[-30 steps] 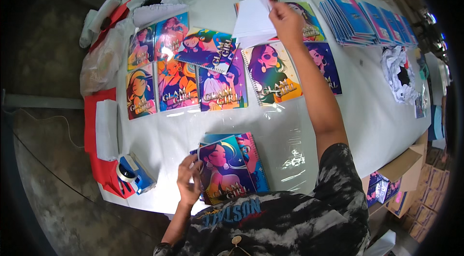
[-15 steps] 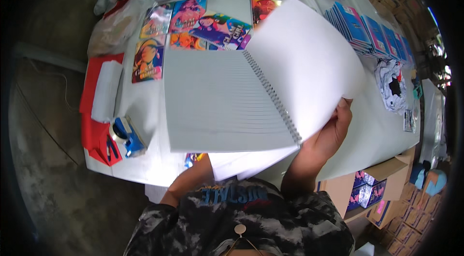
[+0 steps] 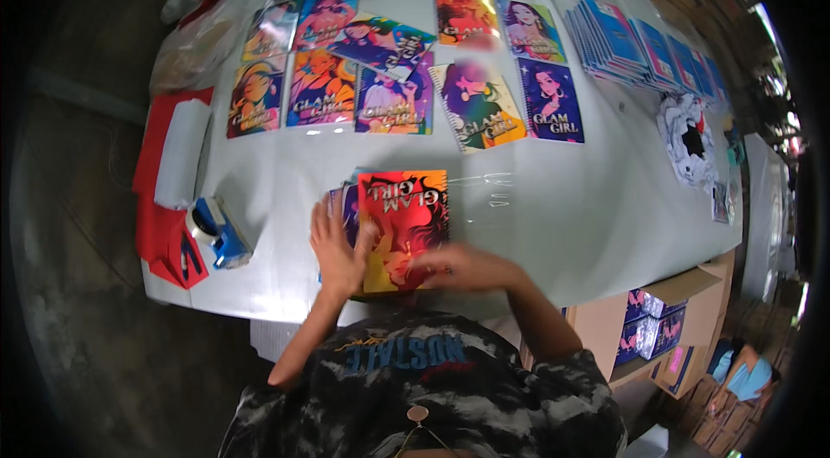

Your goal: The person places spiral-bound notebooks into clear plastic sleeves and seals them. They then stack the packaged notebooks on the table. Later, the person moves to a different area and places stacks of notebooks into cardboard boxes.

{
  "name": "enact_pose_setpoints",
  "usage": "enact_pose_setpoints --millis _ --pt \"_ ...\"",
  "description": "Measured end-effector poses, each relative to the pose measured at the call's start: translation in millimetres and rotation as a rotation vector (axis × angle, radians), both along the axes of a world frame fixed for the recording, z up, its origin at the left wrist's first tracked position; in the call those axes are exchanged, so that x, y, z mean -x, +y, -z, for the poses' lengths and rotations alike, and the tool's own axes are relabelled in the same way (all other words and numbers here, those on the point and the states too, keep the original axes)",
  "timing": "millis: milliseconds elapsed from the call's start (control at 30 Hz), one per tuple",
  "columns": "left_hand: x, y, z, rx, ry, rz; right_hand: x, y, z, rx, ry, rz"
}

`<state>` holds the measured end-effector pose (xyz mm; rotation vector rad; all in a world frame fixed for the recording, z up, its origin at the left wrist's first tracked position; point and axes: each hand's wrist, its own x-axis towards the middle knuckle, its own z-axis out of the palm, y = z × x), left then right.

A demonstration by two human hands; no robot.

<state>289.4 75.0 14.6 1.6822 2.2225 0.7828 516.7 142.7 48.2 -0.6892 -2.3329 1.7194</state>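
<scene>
A spiral notebook with a red and yellow illustrated cover (image 3: 406,207) lies shut on a small stack of notebooks near the table's front edge, its picture upside down to me. My left hand (image 3: 340,249) rests at the stack's left side, fingers stretched out and thumb over the cover's edge. My right hand (image 3: 471,269), slightly blurred, reaches flat over the lower right of the cover with its fingers extended. Further back, several colourful notebooks lie face up, among them a cream one (image 3: 481,108) tilted beside a purple one (image 3: 552,102).
Piles of blue notebooks (image 3: 609,47) stand at the back right, near crumpled white wrapping (image 3: 687,138). A blue tape dispenser (image 3: 223,233) sits at left by red material (image 3: 156,229). An open cardboard box (image 3: 596,339) with packed notebooks stands below the table's right front edge.
The large open notebook with blank and lined pages is no longer held up. A shut red-covered notebook now lies on the stack, both hands at it, and the notebooks behind are uncovered.
</scene>
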Motion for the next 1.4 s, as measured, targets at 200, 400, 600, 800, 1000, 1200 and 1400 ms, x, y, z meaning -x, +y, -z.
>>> enact_pose_setpoints --millis 200,400,600,800,1000,1200,1400 --pt "-36 -13 16 0.245 0.224 0.239 -76 233 46 -0.639 -0.091 0.992" --pt "-29 -14 25 0.245 0.218 0.241 -98 378 99 -1.013 -0.609 0.987" --pt "-31 -13 26 0.225 0.216 0.213 -56 388 86 -0.81 -0.762 0.924" --pt "-3 7 1 -0.099 0.008 0.082 0 256 -63 -1.096 0.271 0.814" --pt "-2 56 -105 -0.428 -0.124 0.255 -22 227 -50 -1.169 -0.127 0.922" --pt "-20 19 -70 -0.289 -0.226 0.39 -46 242 113 -1.002 -0.627 0.662" --pt "1 7 -69 -0.316 -0.098 0.272 -2 223 30 -1.074 -0.373 0.812"
